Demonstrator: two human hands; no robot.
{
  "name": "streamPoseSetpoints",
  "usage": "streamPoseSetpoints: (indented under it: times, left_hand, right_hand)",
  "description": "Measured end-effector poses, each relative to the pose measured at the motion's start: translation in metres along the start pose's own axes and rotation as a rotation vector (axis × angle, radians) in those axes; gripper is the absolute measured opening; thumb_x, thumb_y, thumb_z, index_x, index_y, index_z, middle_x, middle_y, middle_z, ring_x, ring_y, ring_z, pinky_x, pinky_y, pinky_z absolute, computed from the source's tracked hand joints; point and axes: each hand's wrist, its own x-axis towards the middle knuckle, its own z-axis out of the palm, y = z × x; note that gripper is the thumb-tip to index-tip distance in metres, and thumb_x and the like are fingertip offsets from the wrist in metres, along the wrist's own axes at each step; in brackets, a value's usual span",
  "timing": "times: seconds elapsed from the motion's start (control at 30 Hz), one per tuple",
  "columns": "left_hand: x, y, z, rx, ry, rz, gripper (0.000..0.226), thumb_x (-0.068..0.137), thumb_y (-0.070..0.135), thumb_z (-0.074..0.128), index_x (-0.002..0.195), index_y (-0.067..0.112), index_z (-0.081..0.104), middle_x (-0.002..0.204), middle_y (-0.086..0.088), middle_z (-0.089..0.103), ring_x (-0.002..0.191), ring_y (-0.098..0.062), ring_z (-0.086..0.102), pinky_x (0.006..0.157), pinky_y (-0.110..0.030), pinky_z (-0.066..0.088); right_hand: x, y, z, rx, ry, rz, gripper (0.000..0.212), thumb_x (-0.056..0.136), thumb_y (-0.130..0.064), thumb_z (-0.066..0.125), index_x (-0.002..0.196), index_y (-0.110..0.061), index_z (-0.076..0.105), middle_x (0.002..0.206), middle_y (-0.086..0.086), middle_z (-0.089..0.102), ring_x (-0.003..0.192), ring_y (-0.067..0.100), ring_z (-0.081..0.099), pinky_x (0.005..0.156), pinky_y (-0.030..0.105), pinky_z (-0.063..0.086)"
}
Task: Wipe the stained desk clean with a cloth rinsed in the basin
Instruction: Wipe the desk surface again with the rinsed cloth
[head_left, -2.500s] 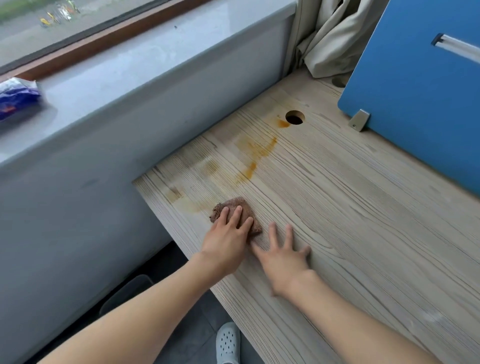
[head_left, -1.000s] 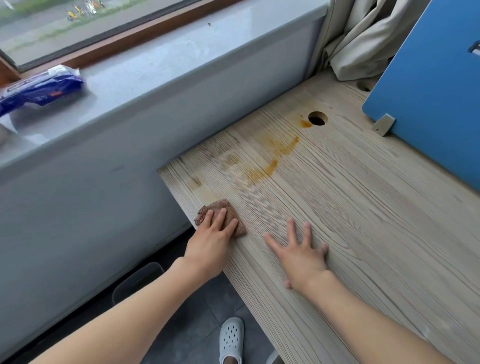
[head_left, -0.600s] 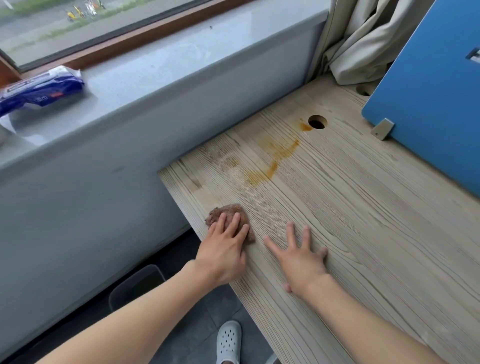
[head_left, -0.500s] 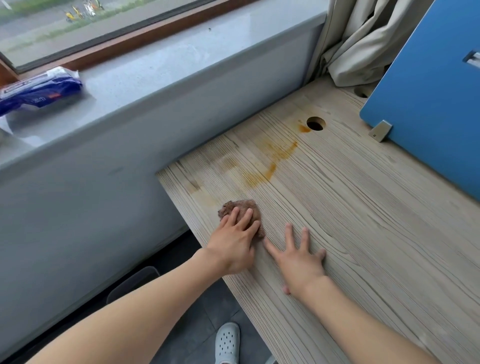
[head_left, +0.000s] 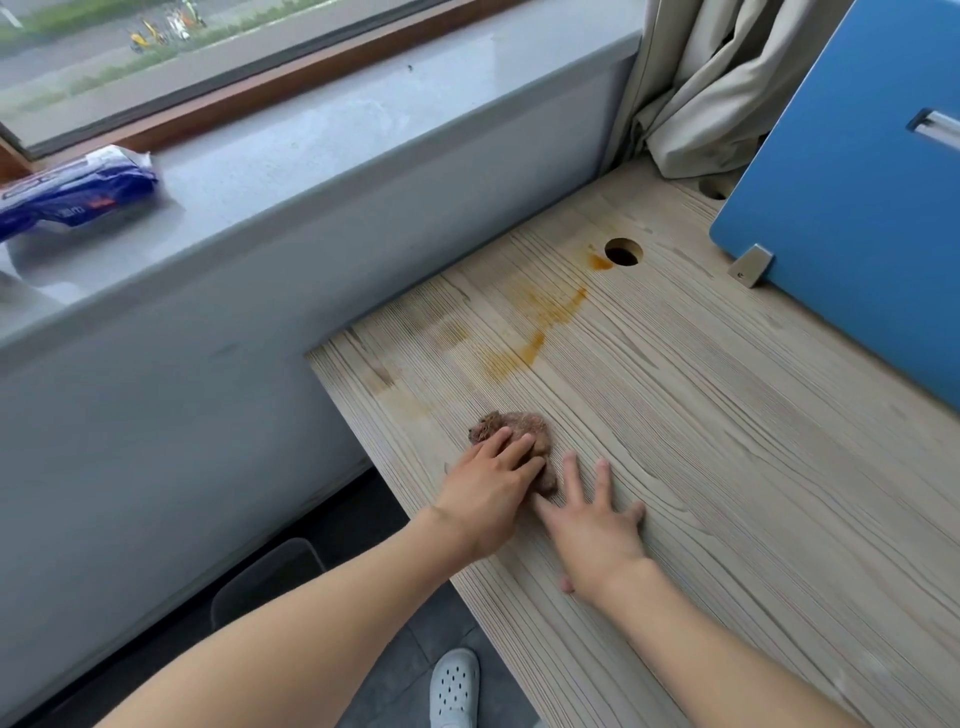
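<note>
Desk (head_left: 727, 493) of pale wood carries orange stains (head_left: 540, 338) beyond the fingertips. Left hand (head_left: 488, 493) presses near-straight fingers onto the wadded brown cloth (head_left: 519, 423) — it lies under them, near the desk edge; right hand (head_left: 592, 525) rests flat just beside, fingers spread wide.

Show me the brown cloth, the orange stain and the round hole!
brown cloth (head_left: 522, 425): head view, its uncovered bunched top.
orange stain (head_left: 525, 354): head view, its darkest streak.
round hole (head_left: 622, 252): head view, its dark middle.

Blue packet (head_left: 72, 195): print apparently illegible
</note>
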Motion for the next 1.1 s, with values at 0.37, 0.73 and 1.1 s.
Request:
streamPoseSetpoints:
  times: [0.37,0.73,1.1]
  left_hand:
    - [-0.058,-0.011,-0.041,-1.627,0.405,-0.641,0.021,0.096,0.002,0.051,0.105,0.009,0.068,0.098,-0.013,0.074,0.094,-0.031,0.07,0.086,-0.042,0.058]
    - [-0.102,-0.021,-0.082,-2.192,0.315,-0.353,0.035,0.107,0.014,0.037,0.122,-0.007,0.061,0.12,-0.026,0.067,0.103,-0.029,0.067,0.091,-0.036,0.056]
    - [-0.128,-0.052,-0.105,-2.141,0.33,-0.362,0.038,0.107,0.007,0.03,0.121,-0.005,0.063,0.118,-0.022,0.069,0.116,-0.034,0.065,0.105,-0.047,0.047]
  right_hand:
    - [-0.025,-0.014,-0.037,0.679,0.468,-0.22,0.043,0.095,-0.033,0.064,0.134,-0.024,0.05,0.126,-0.011,0.049,0.119,0.008,0.046,0.104,0.03,0.041]
    - [-0.031,-0.055,-0.087,0.806,0.585,-0.334,0.046,0.085,-0.039,0.075,0.126,-0.022,0.064,0.117,-0.011,0.053,0.106,0.008,0.056,0.094,0.025,0.047]
    - [-0.043,-0.078,-0.129,0.895,0.648,-0.267,0.009,0.098,-0.015,0.059,0.094,-0.021,0.064,0.077,-0.006,0.065,0.069,0.008,0.061,0.063,0.032,0.053]
